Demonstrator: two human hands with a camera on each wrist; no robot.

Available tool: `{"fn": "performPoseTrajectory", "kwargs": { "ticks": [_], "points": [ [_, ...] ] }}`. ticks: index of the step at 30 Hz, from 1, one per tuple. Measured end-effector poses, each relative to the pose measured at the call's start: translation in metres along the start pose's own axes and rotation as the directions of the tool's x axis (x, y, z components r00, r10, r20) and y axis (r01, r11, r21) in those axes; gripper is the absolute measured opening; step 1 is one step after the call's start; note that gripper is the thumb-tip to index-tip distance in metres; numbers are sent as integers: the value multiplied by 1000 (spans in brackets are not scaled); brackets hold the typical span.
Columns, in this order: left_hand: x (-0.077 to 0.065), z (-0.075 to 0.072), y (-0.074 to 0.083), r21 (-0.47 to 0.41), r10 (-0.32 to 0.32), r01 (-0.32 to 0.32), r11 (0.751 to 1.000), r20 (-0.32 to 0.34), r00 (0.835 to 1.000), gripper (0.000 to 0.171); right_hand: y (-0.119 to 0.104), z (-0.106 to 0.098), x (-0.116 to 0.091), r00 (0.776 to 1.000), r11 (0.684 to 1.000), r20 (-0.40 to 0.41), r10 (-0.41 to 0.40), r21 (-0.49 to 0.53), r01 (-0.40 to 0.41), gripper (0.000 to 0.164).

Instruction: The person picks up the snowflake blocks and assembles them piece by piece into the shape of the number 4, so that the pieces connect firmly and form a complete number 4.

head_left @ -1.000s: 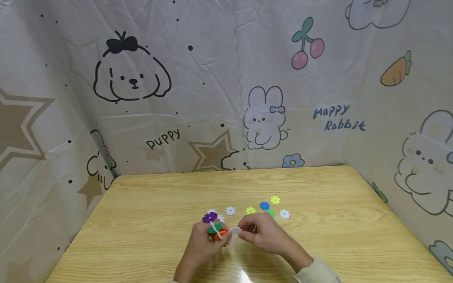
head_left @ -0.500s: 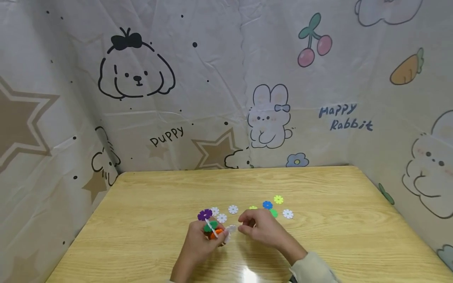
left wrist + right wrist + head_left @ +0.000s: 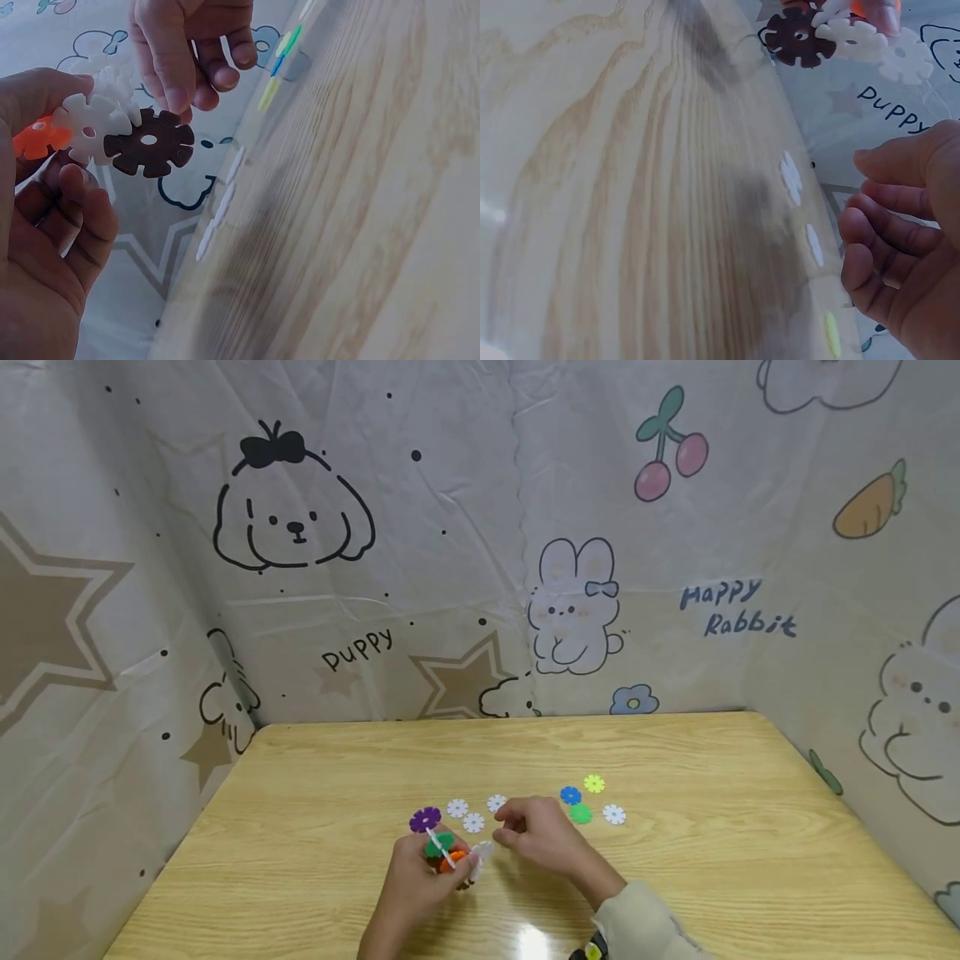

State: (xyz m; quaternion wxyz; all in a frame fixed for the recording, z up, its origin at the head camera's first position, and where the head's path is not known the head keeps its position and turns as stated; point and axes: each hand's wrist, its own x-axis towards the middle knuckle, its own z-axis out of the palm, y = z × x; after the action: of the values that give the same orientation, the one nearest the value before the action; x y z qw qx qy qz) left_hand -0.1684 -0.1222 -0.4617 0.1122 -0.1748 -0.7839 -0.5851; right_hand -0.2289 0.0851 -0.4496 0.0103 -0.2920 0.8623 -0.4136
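My left hand [image 3: 412, 872] grips a cluster of interlocked snowflake discs above the table. A purple disc [image 3: 425, 819] tops it on a white disc standing edge-on. Below are a green disc [image 3: 439, 845], an orange disc [image 3: 453, 861] and white discs [image 3: 90, 129] by the thumb. In the left wrist view a brown disc [image 3: 150, 142] sticks out from the cluster's side. My right hand [image 3: 543, 837] is just right of the cluster, fingers loosely bent, holding nothing. In the right wrist view, a gap shows between its thumb and the white discs [image 3: 904, 56].
Loose white snowflake discs [image 3: 473, 822] lie on the wooden table [image 3: 337, 777] behind the hands. Farther right lie a blue disc [image 3: 571, 796], a yellow disc [image 3: 594, 784], a green disc [image 3: 581, 814] and another white disc [image 3: 614, 814]. A printed cloth [image 3: 450, 527] walls the table's back and sides.
My right hand has let go of the white disc on the cluster, and its fingers have drawn apart from it. My left hand has shifted left with the cluster. A yellow disc is now hidden behind the right hand.
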Motion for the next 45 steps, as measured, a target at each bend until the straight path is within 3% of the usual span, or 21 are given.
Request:
{"fn": "performPoseTrajectory", "kwargs": {
  "ticks": [6, 16, 23, 30, 37, 45],
  "points": [
    [0, -2, 1, -1, -58, 58, 998, -7, 998, 13, 5, 9, 10, 1000, 999, -26, -6, -34, 5, 13],
    [-2, -6, -2, -14, -62, 62, 998, -22, 998, 13, 7, 22, 26, 999, 997, -22, 35, -64, -36, 18],
    [-4, -8, -2, 16, -79, 80, 997, -44, 996, 12, 2, 28, 34, 991, 984, -1, 133, -117, -132, 24],
    [-6, -10, -1, 14, -73, 74, 997, -78, 994, 14, 2, 35, 38, 985, 972, -6, 171, -165, -169, 24],
    [-7, -11, -2, -2, -107, 107, 994, -60, 992, 12, 1, 40, 40, 981, 952, -21, 190, -241, -190, 16],
    [-6, -12, -2, -16, -128, 127, 992, -47, 991, 10, -3, 36, 44, 962, 936, 11, 273, -236, -263, 17]
  ]
}}
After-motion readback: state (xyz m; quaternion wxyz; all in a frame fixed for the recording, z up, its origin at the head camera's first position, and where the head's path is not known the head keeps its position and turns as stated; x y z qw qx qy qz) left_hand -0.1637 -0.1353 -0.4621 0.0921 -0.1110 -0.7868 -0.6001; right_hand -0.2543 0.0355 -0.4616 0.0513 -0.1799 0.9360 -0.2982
